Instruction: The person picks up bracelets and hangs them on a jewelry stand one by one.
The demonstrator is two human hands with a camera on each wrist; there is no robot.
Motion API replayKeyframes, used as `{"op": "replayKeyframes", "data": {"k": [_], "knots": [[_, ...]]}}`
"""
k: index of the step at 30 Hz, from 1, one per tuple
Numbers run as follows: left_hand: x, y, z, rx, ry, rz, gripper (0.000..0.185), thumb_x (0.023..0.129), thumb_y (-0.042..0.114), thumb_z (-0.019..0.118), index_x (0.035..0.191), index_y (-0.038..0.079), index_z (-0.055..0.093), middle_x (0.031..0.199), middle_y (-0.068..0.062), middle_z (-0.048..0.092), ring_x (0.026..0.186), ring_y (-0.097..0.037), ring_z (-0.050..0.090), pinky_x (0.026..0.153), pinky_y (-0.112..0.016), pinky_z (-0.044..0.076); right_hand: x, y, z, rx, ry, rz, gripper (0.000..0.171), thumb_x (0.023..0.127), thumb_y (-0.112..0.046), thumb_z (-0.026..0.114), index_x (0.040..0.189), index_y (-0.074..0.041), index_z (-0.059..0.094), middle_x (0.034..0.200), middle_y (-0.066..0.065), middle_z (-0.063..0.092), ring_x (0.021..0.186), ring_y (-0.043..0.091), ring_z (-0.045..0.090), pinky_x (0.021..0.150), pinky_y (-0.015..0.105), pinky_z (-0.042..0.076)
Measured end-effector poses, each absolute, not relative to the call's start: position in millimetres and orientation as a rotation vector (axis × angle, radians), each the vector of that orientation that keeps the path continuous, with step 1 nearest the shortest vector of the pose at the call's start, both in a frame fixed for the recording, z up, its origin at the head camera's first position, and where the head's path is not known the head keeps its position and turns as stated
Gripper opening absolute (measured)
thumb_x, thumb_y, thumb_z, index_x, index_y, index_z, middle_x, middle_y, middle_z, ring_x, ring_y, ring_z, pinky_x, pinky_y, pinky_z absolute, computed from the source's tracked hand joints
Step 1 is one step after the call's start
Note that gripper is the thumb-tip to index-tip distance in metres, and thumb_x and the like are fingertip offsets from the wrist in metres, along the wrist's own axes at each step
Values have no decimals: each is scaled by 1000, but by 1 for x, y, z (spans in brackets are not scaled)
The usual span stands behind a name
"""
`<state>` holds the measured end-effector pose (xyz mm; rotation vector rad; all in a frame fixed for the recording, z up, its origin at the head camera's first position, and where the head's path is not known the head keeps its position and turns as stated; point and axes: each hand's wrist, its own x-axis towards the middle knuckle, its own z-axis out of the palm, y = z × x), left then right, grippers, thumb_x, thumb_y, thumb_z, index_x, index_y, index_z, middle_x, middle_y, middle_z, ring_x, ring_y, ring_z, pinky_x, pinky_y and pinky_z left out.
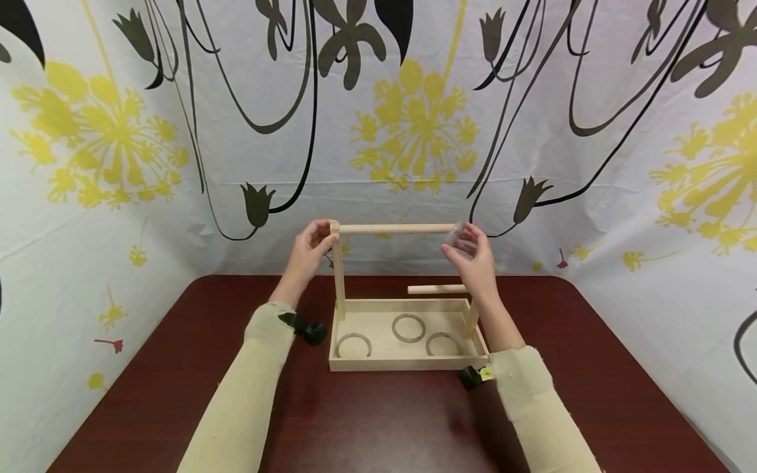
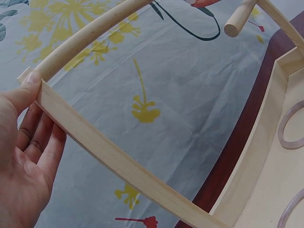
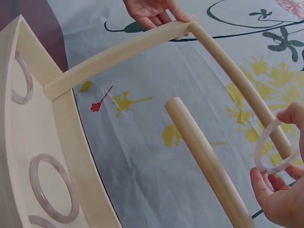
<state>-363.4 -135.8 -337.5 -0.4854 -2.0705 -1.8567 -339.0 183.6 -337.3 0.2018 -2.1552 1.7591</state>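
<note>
A pale wooden tray (image 1: 408, 362) stands on the dark red table with a tall upright (image 1: 340, 276) at its left end. A top dowel (image 1: 393, 228) runs rightward from that upright. My left hand (image 1: 324, 242) pinches the upright's top, thumb on the joint (image 2: 31, 78). At the dowel's right end my right hand (image 1: 460, 240) pinches a clear ring (image 3: 278, 148), which overlaps the dowel's tip (image 3: 280, 137). Three more translucent rings (image 1: 409, 328) lie flat in the tray. A shorter lower dowel (image 1: 436, 289) sticks out to the left from behind my right hand.
The table (image 1: 367, 420) has a rounded far edge close to a flowered cloth backdrop (image 1: 414, 131) that wraps round three sides. Black wrist-camera mounts (image 1: 309, 328) sit on both cream sleeves.
</note>
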Motion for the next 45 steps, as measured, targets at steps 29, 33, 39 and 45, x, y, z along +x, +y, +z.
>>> {"op": "replayKeyframes", "data": {"k": [29,33,39,45], "knots": [[-362,-134,-338,-460,-2059,-1873,33,100,8,59,130,-5,54,102,8,61,90,2,59,85,-19,50,-346,148,-337,165,-2161,2017,63,96,-20,66,150,-4,39,152,16,42,141,31,44,116,44,37],[-362,-133,-338,-455,-2065,-1873,33,100,8,60,130,-4,55,103,5,61,90,2,59,91,-31,52,-346,144,-337,177,-2160,2032,61,95,-20,67,149,-4,41,151,16,43,140,31,44,116,45,37],[-362,-133,-338,-446,-2065,-1875,33,99,7,60,130,-3,56,104,2,61,90,3,60,90,-29,52,-345,139,-337,189,-2174,2042,63,95,-22,68,150,-7,41,152,15,44,141,31,44,116,46,37],[-364,-135,-338,-451,-2070,-1867,33,100,8,60,131,-3,55,104,4,61,90,3,60,93,-33,52,-345,134,-336,216,-2169,2054,63,94,-20,70,149,-8,43,151,16,46,139,32,46,116,47,37]]}}
